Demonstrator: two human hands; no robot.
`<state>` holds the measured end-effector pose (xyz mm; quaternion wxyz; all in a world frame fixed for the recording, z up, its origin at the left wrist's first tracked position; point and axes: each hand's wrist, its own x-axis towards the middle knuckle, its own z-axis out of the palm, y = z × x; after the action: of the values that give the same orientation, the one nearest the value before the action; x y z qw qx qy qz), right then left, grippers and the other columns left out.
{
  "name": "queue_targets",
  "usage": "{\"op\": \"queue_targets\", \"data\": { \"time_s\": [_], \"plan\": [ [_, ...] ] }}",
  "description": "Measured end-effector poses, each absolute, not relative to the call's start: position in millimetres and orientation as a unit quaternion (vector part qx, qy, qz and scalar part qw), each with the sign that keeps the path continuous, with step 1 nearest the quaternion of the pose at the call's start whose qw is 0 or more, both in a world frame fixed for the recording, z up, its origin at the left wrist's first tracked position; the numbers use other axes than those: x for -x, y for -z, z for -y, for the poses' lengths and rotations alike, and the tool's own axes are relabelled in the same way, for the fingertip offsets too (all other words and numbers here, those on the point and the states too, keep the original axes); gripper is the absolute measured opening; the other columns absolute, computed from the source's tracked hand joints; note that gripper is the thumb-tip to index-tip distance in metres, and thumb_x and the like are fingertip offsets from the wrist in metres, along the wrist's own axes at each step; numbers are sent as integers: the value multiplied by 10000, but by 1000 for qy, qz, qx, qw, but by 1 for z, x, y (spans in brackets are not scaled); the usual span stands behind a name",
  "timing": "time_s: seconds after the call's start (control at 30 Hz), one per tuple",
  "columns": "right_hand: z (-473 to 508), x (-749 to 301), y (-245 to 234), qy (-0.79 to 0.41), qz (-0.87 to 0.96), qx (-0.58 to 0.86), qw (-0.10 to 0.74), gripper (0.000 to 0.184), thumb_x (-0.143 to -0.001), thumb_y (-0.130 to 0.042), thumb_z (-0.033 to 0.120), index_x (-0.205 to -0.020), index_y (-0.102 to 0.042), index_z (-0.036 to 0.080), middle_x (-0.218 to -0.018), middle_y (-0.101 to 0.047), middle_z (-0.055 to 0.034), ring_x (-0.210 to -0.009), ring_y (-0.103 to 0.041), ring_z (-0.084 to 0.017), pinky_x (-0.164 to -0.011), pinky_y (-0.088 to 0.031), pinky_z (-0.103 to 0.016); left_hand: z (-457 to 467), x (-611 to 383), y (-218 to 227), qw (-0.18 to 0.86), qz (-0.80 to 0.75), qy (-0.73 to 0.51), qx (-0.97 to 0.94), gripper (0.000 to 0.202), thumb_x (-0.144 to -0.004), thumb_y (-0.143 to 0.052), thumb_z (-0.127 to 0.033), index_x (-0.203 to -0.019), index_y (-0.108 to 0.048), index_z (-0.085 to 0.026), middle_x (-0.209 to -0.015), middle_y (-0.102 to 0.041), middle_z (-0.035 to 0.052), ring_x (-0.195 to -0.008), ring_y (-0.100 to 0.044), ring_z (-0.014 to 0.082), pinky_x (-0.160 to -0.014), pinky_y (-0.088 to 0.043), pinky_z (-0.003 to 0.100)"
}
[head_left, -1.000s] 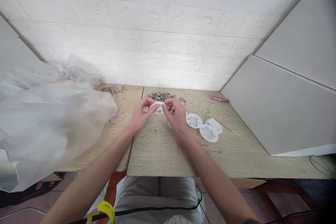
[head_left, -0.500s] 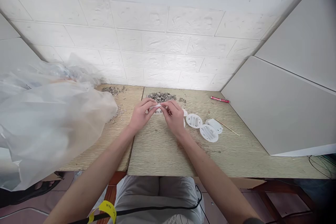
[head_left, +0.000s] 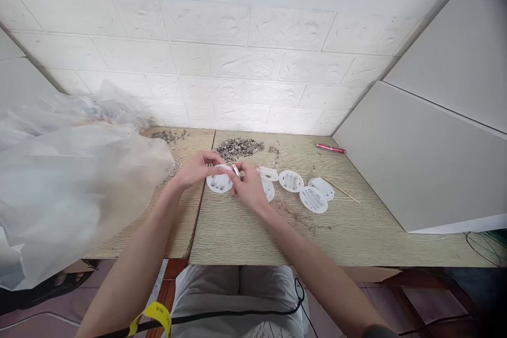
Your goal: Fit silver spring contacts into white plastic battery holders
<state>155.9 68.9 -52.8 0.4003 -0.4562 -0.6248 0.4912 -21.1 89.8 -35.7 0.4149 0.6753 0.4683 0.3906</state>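
My left hand (head_left: 195,169) grips the upper rim of a round white plastic battery holder (head_left: 219,183) that rests low over the wooden table (head_left: 253,227). My right hand (head_left: 249,186) is closed in a pinch on a small thin metal piece (head_left: 236,170), held right beside that holder's right edge. Partly hidden behind my right hand lies another white holder (head_left: 270,189), and a white lid piece (head_left: 269,173) sits just beyond it.
Three more white holders (head_left: 291,180) (head_left: 314,199) (head_left: 322,187) lie to the right. A heap of small metal parts (head_left: 238,146) sits near the wall, with a red pen (head_left: 331,149) and a thin wooden stick (head_left: 343,190). A big clear plastic bag (head_left: 67,179) fills the left.
Both hands have come down and toward me from near the metal heap. The white holder is now lower and to the left, and my right fingers pinch a metal piece beside it.
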Motion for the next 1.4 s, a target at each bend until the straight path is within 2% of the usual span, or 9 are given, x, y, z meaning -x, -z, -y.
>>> {"op": "queue_targets", "data": {
  "time_s": [0.1,0.17,0.3,0.43,0.6,0.77,1.13,1.3,1.4],
  "plan": [
    [-68,-150,57,-543,605,434,389,151,-846,-553,344,-897,-488,218,-735,-573,28,-392,-487,-78,-338,-330,-202,-87,27,31,454,-482,-364,-655,227,-643,-786,-349,-734,-718,-153,-802,-660,39,-721,-600,154,-611,-471,250],
    [-72,-150,60,-544,607,427,391,157,-842,-559,352,-890,-514,209,-790,-586,15,-414,-487,-70,-371,-353,-210,-88,29,33,468,-495,-352,-642,239,-642,-788,-356,-742,-713,-151,-771,-665,32,-689,-599,147,-588,-466,242],
    [-87,-157,61,-441,671,449,392,137,-843,-547,305,-816,-588,177,-784,-609,-3,-559,-516,-96,-542,-412,-242,-93,23,43,470,-516,-345,-628,302,-649,-783,-413,-763,-710,-143,-699,-668,28,-627,-586,132,-547,-454,228],
    [-100,-170,59,-343,736,471,343,158,-831,-543,275,-749,-617,162,-723,-618,-8,-664,-511,-130,-629,-378,-262,-95,10,51,479,-523,-312,-633,369,-639,-774,-471,-813,-721,-150,-706,-686,39,-615,-596,140,-504,-448,223],
    [-106,-179,57,-376,735,476,304,147,-787,-559,277,-749,-628,153,-708,-606,1,-655,-493,-127,-613,-354,-251,-95,1,55,445,-536,-321,-642,287,-654,-747,-437,-757,-720,-170,-722,-708,44,-635,-625,155,-534,-467,237],
    [-108,-179,61,-366,740,491,278,116,-714,-580,258,-647,-553,168,-605,-517,30,-596,-441,-117,-546,-299,-241,-95,-3,59,426,-542,-325,-647,249,-643,-739,-400,-747,-726,-174,-695,-710,35,-648,-635,166,-573,-470,248],
    [-109,-178,66,-325,738,504,309,106,-660,-561,255,-630,-484,189,-592,-476,43,-586,-404,-116,-535,-276,-242,-91,-16,57,425,-556,-353,-621,214,-623,-726,-321,-731,-694,-139,-675,-691,45,-634,-629,172,-546,-455,251],
    [-108,-181,58,-389,714,483,325,147,-696,-567,304,-647,-562,166,-609,-501,31,-609,-429,-116,-551,-296,-238,-90,-14,54,403,-569,-370,-614,221,-646,-717,-349,-749,-700,-154,-703,-698,36,-645,-624,164,-548,-460,246],
    [-109,-183,57,-429,701,461,334,226,-716,-575,346,-583,-529,168,-562,-461,42,-576,-405,-102,-530,-274,-232,-90,-12,52,394,-584,-366,-608,214,-653,-717,-350,-753,-726,-161,-687,-699,38,-627,-614,158,-537,-448,243]
  ]
}}
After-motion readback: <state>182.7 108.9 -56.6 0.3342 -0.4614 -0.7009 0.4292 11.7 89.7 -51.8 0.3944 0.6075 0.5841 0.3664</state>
